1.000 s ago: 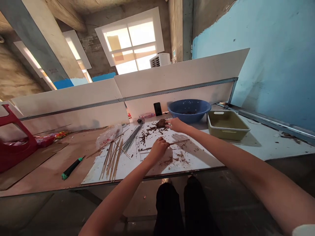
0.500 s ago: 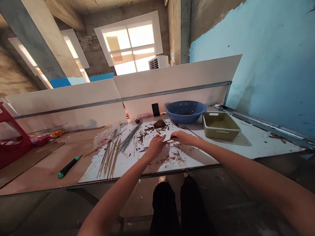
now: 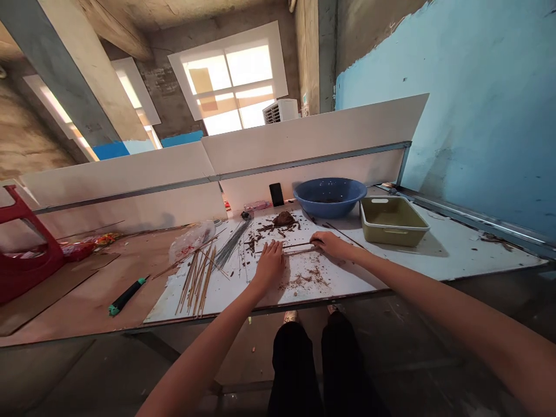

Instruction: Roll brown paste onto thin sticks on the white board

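Observation:
A thin dark stick (image 3: 297, 245) lies crosswise just above the white board (image 3: 260, 292). My right hand (image 3: 333, 244) is closed on its right end, fingertips pinched together. Flat over the stick's left part rests my left hand (image 3: 270, 263), fingers stretched out; the part of the stick under them is hidden. Behind the hands is a lump of dark brown clay-like material (image 3: 284, 218), with small dark pieces scattered round it. Brown crumbs (image 3: 310, 279) are spread on the board in front of the stick.
To the left lie several thin tan sticks (image 3: 197, 284), a bundle of grey wires (image 3: 230, 240), a plastic bag (image 3: 191, 240) and a green-black tool (image 3: 127, 296). A blue basin (image 3: 330, 205) and an olive bin (image 3: 394, 231) stand right. A phone (image 3: 275, 194) leans at the back.
My hands have moved apart: the left has slid left and flattened out, fingers extended. More of the stick shows between them. The right hand still holds its end.

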The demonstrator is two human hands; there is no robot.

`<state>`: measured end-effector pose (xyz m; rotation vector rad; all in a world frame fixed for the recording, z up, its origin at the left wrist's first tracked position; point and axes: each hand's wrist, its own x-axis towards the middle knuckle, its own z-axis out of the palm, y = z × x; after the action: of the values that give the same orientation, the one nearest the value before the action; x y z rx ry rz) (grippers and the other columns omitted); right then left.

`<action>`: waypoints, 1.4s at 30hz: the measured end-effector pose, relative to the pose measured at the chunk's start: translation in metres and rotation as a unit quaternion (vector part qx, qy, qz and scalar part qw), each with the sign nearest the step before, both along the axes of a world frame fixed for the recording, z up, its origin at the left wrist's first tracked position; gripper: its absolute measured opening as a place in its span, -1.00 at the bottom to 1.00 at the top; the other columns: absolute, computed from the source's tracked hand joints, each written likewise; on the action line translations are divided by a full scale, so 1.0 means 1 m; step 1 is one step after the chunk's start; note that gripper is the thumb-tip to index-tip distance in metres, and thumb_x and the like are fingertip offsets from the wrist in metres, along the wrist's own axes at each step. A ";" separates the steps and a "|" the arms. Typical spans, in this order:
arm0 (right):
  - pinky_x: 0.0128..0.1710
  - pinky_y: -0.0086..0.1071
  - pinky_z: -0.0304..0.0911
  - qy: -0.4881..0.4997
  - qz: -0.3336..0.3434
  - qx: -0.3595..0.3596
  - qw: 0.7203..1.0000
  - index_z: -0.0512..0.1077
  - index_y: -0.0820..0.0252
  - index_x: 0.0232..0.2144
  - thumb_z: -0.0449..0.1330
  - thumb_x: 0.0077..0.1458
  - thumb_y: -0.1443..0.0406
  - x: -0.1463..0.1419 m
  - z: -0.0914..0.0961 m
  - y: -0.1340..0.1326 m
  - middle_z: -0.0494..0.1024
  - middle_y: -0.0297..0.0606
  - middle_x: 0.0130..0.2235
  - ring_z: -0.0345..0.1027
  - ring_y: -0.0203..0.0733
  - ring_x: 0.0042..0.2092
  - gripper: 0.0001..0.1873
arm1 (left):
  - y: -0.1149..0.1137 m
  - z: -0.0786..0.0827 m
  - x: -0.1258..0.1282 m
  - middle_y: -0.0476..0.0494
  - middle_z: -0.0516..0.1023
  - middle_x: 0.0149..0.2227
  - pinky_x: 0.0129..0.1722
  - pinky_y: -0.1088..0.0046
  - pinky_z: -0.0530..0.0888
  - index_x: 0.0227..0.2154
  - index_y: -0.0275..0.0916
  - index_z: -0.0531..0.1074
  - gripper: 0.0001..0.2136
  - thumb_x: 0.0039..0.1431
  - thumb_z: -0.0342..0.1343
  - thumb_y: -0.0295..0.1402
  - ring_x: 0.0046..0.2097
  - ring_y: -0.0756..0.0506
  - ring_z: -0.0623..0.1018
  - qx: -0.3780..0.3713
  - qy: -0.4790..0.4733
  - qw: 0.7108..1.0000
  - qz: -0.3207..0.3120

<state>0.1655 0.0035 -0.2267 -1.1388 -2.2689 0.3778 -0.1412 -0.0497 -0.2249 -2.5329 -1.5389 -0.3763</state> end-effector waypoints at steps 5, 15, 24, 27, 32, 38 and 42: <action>0.19 -0.07 0.38 -0.124 -0.090 0.071 0.986 0.73 0.28 -0.10 0.20 0.49 0.31 -0.008 0.005 -0.014 0.74 0.10 0.01 0.59 0.17 0.09 -0.72 | 0.003 -0.008 0.008 -0.54 0.23 0.61 0.63 -0.07 0.16 0.56 -0.46 0.23 -0.39 0.64 -0.18 -0.21 0.65 -0.39 0.21 -0.079 0.052 0.995 0.016; 0.50 0.07 0.21 -0.218 -0.032 0.070 0.973 0.40 0.44 0.46 -0.05 0.67 0.04 -0.110 -0.007 -0.022 0.44 0.37 0.46 0.33 0.23 0.51 -0.33 | 0.022 -0.003 0.020 -0.58 0.14 0.63 0.64 -0.06 0.07 0.61 -0.49 0.11 -0.32 0.55 -0.12 -0.27 0.67 -0.38 0.15 -0.102 0.052 0.992 0.059; 0.52 0.30 0.15 -0.257 -0.005 0.087 0.963 0.36 0.21 0.53 -0.01 0.64 0.06 -0.097 -0.027 -0.033 0.41 0.28 0.50 0.24 0.29 0.56 -0.38 | 0.016 -0.005 -0.001 -0.59 0.25 0.59 0.63 -0.04 0.09 0.57 -0.45 0.21 -0.38 0.58 -0.14 -0.25 0.63 -0.35 0.25 -0.120 0.077 0.990 0.023; 0.53 0.32 0.12 -0.266 -0.014 0.061 0.962 0.35 0.15 0.54 0.09 0.60 0.02 -0.101 -0.019 -0.026 0.43 0.26 0.49 0.26 0.33 0.55 -0.36 | 0.019 -0.001 0.001 -0.60 0.17 0.62 0.62 -0.06 0.10 0.60 -0.45 0.15 -0.36 0.60 -0.14 -0.22 0.66 -0.36 0.17 -0.138 0.073 0.987 0.034; 0.52 0.38 0.08 -0.286 -0.045 0.030 0.957 0.33 0.17 0.55 0.07 0.62 0.11 -0.112 -0.001 -0.006 0.39 0.26 0.52 0.22 0.32 0.57 -0.40 | 0.030 0.011 0.013 -0.56 0.03 0.67 0.63 -0.07 0.08 0.62 -0.46 0.10 -0.38 0.64 -0.23 -0.28 0.69 -0.35 0.05 -0.158 0.040 0.983 0.088; 0.50 0.40 0.13 -0.299 0.009 0.094 0.950 0.35 0.12 0.54 0.14 0.60 0.07 -0.097 -0.028 -0.026 0.35 0.32 0.53 0.25 0.39 0.55 -0.39 | 0.017 -0.010 -0.005 -0.50 0.28 0.59 0.62 -0.25 0.07 0.59 -0.24 0.22 -0.42 0.63 -0.15 -0.23 0.64 -0.38 0.22 -0.119 0.050 0.991 0.046; 0.49 0.38 0.16 -0.293 -0.011 0.046 0.955 0.33 0.13 0.56 0.09 0.61 0.06 -0.098 -0.017 -0.014 0.37 0.31 0.51 0.25 0.38 0.55 -0.37 | 0.026 -0.004 -0.001 -0.54 0.22 0.61 0.62 -0.26 0.08 0.60 -0.29 0.20 -0.40 0.64 -0.19 -0.21 0.65 -0.39 0.19 -0.141 0.053 0.987 0.060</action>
<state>0.0675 -0.0106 -0.2433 -1.3556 -2.7346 -0.0979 -0.1421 -0.0237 -0.2286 -2.5933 -1.8035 -0.0048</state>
